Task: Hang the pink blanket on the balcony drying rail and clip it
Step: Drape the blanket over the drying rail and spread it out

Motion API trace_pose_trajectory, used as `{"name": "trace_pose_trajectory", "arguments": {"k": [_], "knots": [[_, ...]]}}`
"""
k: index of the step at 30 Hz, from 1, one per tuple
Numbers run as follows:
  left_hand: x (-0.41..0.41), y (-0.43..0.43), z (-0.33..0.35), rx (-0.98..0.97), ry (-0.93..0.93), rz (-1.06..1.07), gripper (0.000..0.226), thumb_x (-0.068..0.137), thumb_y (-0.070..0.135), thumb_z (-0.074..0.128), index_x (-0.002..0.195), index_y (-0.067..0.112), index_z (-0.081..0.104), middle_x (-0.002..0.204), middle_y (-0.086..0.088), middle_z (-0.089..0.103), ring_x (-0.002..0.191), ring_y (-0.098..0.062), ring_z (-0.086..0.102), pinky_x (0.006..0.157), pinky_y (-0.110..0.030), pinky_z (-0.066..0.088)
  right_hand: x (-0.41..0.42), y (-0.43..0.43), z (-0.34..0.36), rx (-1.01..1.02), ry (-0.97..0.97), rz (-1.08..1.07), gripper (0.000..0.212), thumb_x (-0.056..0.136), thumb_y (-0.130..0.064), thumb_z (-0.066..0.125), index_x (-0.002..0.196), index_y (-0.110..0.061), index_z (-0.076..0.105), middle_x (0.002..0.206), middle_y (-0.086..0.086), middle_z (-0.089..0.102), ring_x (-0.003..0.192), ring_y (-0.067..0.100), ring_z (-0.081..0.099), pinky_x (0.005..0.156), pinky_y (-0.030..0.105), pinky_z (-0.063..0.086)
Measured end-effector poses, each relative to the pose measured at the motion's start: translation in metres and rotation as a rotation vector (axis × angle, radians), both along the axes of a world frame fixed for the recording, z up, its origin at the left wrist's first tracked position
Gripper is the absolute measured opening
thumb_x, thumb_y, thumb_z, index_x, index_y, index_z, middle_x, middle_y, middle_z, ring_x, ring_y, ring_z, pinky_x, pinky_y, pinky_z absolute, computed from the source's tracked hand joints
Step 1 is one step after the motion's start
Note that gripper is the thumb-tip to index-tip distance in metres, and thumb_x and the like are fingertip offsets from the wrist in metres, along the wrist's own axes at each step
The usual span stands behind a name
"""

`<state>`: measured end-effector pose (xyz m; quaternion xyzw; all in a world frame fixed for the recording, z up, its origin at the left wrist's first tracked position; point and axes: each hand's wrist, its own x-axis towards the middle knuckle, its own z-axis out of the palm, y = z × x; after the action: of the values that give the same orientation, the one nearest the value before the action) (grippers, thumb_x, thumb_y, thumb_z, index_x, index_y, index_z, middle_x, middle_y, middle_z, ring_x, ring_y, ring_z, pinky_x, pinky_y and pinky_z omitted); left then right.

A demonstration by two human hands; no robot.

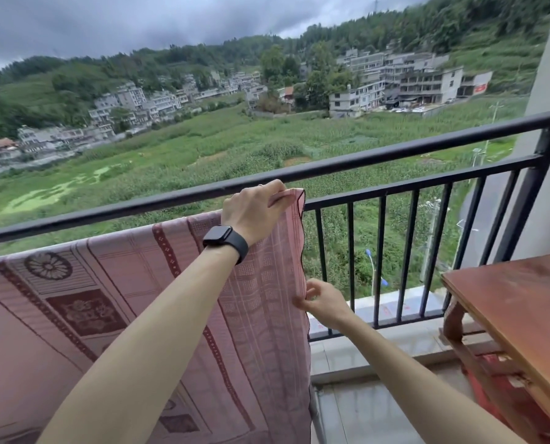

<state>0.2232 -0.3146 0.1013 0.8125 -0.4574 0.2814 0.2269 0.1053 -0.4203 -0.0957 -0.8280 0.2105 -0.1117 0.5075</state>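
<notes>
Across the near side of the balcony, I see the pink blanket (113, 315) spread wide and hanging down, its top edge running from the far left up to its right corner; what carries that edge is hidden by the cloth, so I cannot tell whether it lies on a rail. My left hand (254, 209) is clamped on the top right corner, fingers curled over the hem, just below the black railing (395, 152); a dark watch (225, 238) sits on that wrist. My right hand (323, 304) pinches the blanket's right edge lower down. A grey metal leg (319, 415) shows under that edge; a wooden table (523, 302) stands at right on the tiled floor (372, 408); green fields (203, 145) lie beyond.
</notes>
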Motion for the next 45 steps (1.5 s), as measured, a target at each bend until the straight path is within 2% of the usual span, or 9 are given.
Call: {"name": "trace_pose_trajectory", "arguments": {"k": [2,6,11,14,20,24,27,32,45], "knots": [[0.001,0.000,-0.001,0.005,-0.022,-0.014,0.047,0.088,0.076,0.032,0.090,0.035,0.055,0.066,0.017,0.056,0.058,-0.013,0.052,0.048,-0.018,0.023,-0.007,0.000,-0.020,-0.074,0.081,0.074,0.025,0.084,-0.039,0.077,0.100,-0.019,0.072,0.092,-0.007,0.072,0.089,0.014,0.068,0.077,0.028,0.054],[0.003,-0.001,-0.003,0.001,-0.045,-0.041,0.043,0.091,0.071,0.034,0.094,0.035,0.058,0.076,0.011,0.067,0.060,-0.015,0.052,0.048,-0.019,0.024,-0.014,-0.014,-0.030,-0.046,-0.101,-0.277,0.008,0.089,-0.028,0.072,0.087,-0.026,0.065,0.085,-0.013,0.069,0.082,0.008,0.066,0.075,0.026,0.052],[0.002,-0.003,-0.003,0.011,-0.037,0.003,0.045,0.091,0.071,0.034,0.095,0.034,0.058,0.072,0.012,0.065,0.059,-0.014,0.049,0.048,-0.020,0.023,-0.002,-0.006,-0.032,-0.133,0.070,-0.110,0.013,0.095,-0.032,0.062,0.097,-0.020,0.065,0.095,-0.001,0.071,0.093,0.019,0.067,0.081,0.033,0.052],[0.000,-0.002,-0.001,0.001,0.006,0.024,0.044,0.090,0.072,0.034,0.095,0.036,0.058,0.065,0.015,0.058,0.058,-0.014,0.050,0.048,-0.021,0.024,-0.002,-0.011,-0.024,-0.104,-0.025,-0.200,0.010,0.091,-0.031,0.066,0.098,-0.025,0.066,0.103,-0.003,0.068,0.100,0.019,0.065,0.088,0.036,0.053],[-0.005,-0.006,0.012,0.011,0.178,0.009,0.045,0.081,0.081,0.038,0.093,0.045,0.063,0.064,0.023,0.061,0.065,-0.005,0.059,0.054,-0.021,0.034,0.003,0.001,0.017,0.196,-0.272,-0.040,0.102,0.070,-0.061,0.081,0.151,-0.030,0.028,0.137,-0.012,0.042,0.126,0.013,0.046,0.100,0.038,0.042],[-0.005,-0.006,0.017,0.019,0.240,-0.008,0.052,0.074,0.088,0.039,0.089,0.046,0.065,0.065,0.022,0.063,0.062,-0.001,0.060,0.057,-0.024,0.043,0.012,0.003,0.069,0.159,-0.498,-0.147,0.044,0.085,-0.048,0.074,0.121,-0.025,0.062,0.112,-0.009,0.070,0.105,0.013,0.067,0.086,0.032,0.058],[-0.006,-0.005,0.019,-0.011,0.291,-0.017,0.052,0.072,0.089,0.041,0.089,0.047,0.066,0.069,0.021,0.065,0.065,-0.003,0.062,0.059,-0.027,0.047,0.012,0.000,0.090,0.160,-0.599,-0.195,0.012,0.090,-0.032,0.072,0.098,-0.023,0.069,0.094,-0.004,0.074,0.089,0.016,0.071,0.081,0.033,0.060],[-0.009,-0.005,0.023,-0.007,0.343,-0.041,0.049,0.067,0.088,0.046,0.089,0.049,0.066,0.077,0.027,0.065,0.077,0.000,0.062,0.058,-0.022,0.041,0.013,-0.009,0.111,0.085,-0.624,-0.141,0.010,0.092,-0.029,0.070,0.102,-0.027,0.068,0.096,-0.011,0.073,0.086,-0.001,0.068,0.074,0.013,0.054],[-0.010,-0.023,0.034,0.221,0.250,-0.165,0.018,0.086,0.048,0.063,0.094,0.034,0.071,0.091,0.012,0.069,0.083,-0.009,0.065,0.075,-0.036,0.057,-0.005,-0.025,0.127,-0.178,-0.417,-0.164,0.019,0.100,-0.017,0.059,0.114,-0.012,0.071,0.094,-0.009,0.072,0.084,-0.005,0.066,0.069,0.006,0.050]]}}
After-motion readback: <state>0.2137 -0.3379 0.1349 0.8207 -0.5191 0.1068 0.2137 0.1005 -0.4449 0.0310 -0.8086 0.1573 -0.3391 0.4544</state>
